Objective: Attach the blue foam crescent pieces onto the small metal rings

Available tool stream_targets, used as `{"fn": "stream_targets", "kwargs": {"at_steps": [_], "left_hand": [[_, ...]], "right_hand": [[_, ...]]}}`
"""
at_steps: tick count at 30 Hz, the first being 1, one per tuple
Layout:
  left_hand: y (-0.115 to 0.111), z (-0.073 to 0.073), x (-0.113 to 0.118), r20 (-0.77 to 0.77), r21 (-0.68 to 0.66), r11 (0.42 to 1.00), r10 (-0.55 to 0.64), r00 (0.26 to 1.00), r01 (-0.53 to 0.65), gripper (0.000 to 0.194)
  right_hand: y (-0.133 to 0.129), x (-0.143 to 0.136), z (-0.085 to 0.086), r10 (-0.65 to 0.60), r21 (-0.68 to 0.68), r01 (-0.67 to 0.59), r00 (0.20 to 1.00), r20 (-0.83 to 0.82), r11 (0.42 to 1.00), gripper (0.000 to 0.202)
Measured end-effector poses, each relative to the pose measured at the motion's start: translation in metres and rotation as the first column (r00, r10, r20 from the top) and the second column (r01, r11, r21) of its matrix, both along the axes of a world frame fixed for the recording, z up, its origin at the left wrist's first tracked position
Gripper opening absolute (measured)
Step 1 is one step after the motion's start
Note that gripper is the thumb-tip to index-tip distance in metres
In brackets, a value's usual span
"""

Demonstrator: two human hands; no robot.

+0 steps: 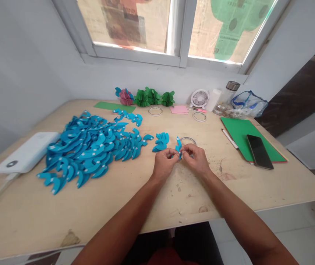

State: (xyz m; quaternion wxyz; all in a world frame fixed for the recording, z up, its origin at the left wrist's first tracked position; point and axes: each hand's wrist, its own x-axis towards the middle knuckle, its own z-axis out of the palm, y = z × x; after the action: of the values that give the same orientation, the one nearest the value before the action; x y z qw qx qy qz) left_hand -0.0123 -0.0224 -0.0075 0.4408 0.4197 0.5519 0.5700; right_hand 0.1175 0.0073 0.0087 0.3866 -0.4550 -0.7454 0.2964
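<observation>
1. One blue strip (179, 142) is up between the two hands, above the tabletop (157, 191), near its middle.
2. One small blue bundle (161, 142) lies just beyond the left hand; to its left spreads one big blue heap (91, 141), its pieces overlapping too much for me to count.
3. I count three rings (188, 138): two farther back, one just behind the right hand and partly hidden by it.
4. Along the wall stand three green paper puffs (152, 96) and one pink-and-blue one, then one fan (200, 98), one white roll (214, 99), one bottle (227, 96) and one plastic bag (250, 103).
5. At the right are one pen (229, 138) and one phone (259, 151), the phone partly over green paper (237, 134). One white power bank (27, 151) sits at the far left.
6. Both forearms reach in from the near edge and slant inward until the hands almost meet.
7. The left hand (164, 162) pinches the strip between thumb and forefinger, other fingers curled.
8. The right hand (196, 157) pinches it too, knuckles up.
</observation>
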Motion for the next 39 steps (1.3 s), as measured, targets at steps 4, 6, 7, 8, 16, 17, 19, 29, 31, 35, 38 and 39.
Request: {"fn": "stream_targets", "kwargs": {"at_steps": [4,6,7,8,16,17,19,29,31,35,38,39], "left_hand": [[0.001,-0.003,0.000,0.066,-0.012,1.000,-0.011,0.998,0.012,0.007],[0.001,-0.003,0.000,0.081,-0.017,1.000,0.000,0.997,0.002,0.009],[0.001,-0.003,0.000,0.082,-0.017,1.000,0.007,0.997,-0.006,0.009],[0.000,-0.002,0.000,0.081,-0.018,1.000,0.014,0.997,-0.012,0.009],[-0.002,0.003,0.002,0.109,-0.034,0.999,-0.033,0.994,0.037,0.011],[-0.003,0.003,0.002,0.108,-0.037,0.998,-0.039,0.993,0.043,0.011],[-0.004,0.004,0.002,0.110,-0.045,0.997,-0.053,0.992,0.058,0.012],[-0.003,0.004,-0.001,0.141,-0.094,0.995,-0.001,0.990,0.014,0.011],[-0.003,0.004,-0.001,0.149,-0.099,0.995,0.001,0.989,0.014,0.012],[-0.004,0.005,0.000,0.159,-0.099,0.995,-0.017,0.987,0.033,0.012],[-0.005,0.007,0.001,0.166,-0.101,0.994,-0.021,0.986,0.038,0.012],[-0.005,0.007,0.001,0.166,-0.105,0.994,-0.024,0.986,0.041,0.012]], "right_hand": [[0.002,0.004,0.001,-0.087,-0.010,0.086,0.995,-0.059,0.996,0.015],[0.005,0.006,-0.001,-0.118,-0.044,0.115,0.990,-0.080,0.992,0.016],[0.007,0.007,-0.003,-0.118,-0.074,0.112,0.989,-0.088,0.991,0.017],[0.008,0.007,-0.005,-0.103,-0.113,0.092,0.990,-0.097,0.989,0.018],[0.010,0.002,-0.010,0.058,-0.330,-0.145,0.963,-0.262,0.933,0.023],[0.010,0.002,-0.010,0.062,-0.323,-0.150,0.961,-0.268,0.934,0.024],[0.009,0.003,-0.008,0.068,-0.300,-0.151,0.960,-0.270,0.942,0.025],[0.023,0.031,-0.005,-0.235,0.003,0.236,0.969,0.081,0.972,0.021],[0.026,0.036,-0.006,-0.279,0.065,0.271,0.938,0.208,0.960,0.016],[0.028,0.037,-0.011,-0.268,0.108,0.246,0.892,0.364,0.963,0.014],[0.029,0.034,-0.016,-0.247,0.132,0.209,0.861,0.446,0.969,0.016],[0.029,0.033,-0.017,-0.244,0.141,0.200,0.847,0.473,0.970,0.017]]}}
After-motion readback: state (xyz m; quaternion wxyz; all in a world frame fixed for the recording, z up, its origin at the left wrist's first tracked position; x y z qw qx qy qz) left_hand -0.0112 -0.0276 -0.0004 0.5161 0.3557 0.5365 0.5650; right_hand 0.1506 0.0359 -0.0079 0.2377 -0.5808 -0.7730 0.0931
